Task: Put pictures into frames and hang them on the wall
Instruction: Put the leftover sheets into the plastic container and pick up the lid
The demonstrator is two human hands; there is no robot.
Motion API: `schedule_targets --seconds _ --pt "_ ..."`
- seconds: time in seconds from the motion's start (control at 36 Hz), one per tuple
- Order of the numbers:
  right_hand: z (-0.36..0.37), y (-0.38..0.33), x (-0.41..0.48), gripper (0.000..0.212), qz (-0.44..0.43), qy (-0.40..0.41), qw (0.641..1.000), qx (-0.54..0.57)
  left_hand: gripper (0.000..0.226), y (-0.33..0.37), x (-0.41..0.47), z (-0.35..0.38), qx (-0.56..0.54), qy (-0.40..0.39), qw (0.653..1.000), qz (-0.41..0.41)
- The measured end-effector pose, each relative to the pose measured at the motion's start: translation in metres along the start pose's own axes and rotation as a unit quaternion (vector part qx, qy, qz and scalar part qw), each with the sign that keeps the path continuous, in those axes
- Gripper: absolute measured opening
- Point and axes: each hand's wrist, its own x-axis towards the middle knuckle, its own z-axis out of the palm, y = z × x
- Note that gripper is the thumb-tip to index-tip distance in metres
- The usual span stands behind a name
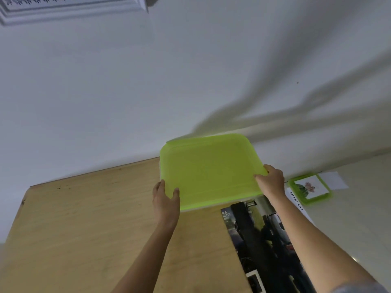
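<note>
A large lime-green frame [211,170] with rounded corners is lifted above the wooden table [95,218], its plain back facing me, close to the white wall [148,92]. My left hand [166,199] grips its lower left edge, and my right hand [271,180] grips its lower right corner. A smaller green frame [310,188] holding a cactus picture lies flat on the pale surface to the right. What the large frame's front holds is hidden.
A white ornate frame [69,7] hangs on the wall at the top left. A dark printed box or poster [264,240] and a white strip reading SMART CAR [296,203] lie under my right arm. A white paper [333,179] sits beside the small frame.
</note>
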Motion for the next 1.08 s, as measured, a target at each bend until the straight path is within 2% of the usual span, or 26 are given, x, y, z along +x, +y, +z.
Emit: schedule_targets --seconds 0.06,0.22,0.39,0.5,0.61,0.81,0.94,1.08 --pt "-0.002 -0.002 -0.004 0.055 0.0 0.005 1.0 0.016 0.055 0.001 0.0 -0.001 -0.007 0.003 1.0 0.0" --pt "-0.013 -0.007 -0.015 0.054 -0.011 0.021 0.998 0.053 0.054 0.009 -0.002 -0.012 -0.027 0.0 1.0 0.013" --pt "-0.016 -0.02 -0.034 0.04 -0.059 0.023 0.996 0.067 0.053 0.013 -0.001 -0.042 -0.042 0.012 0.998 0.042" --pt "0.003 -0.037 -0.073 0.036 -0.09 0.026 0.992 0.078 0.052 0.0 -0.001 -0.088 -0.041 0.043 0.996 0.069" --pt "0.049 -0.058 -0.13 0.029 -0.13 -0.011 0.987 0.094 0.052 -0.045 -0.006 -0.152 -0.035 0.077 0.995 0.052" --pt "0.159 -0.076 -0.228 0.042 -0.173 -0.105 0.975 0.088 0.051 -0.165 -0.032 -0.261 -0.009 0.13 0.991 -0.041" --pt "0.219 -0.061 -0.281 0.046 -0.176 -0.167 0.97 0.036 0.053 -0.234 -0.061 -0.309 0.015 0.125 0.986 -0.109" --pt "0.248 -0.037 -0.305 0.044 -0.159 -0.187 0.969 -0.015 0.053 -0.272 -0.08 -0.323 0.042 0.104 0.983 -0.144"
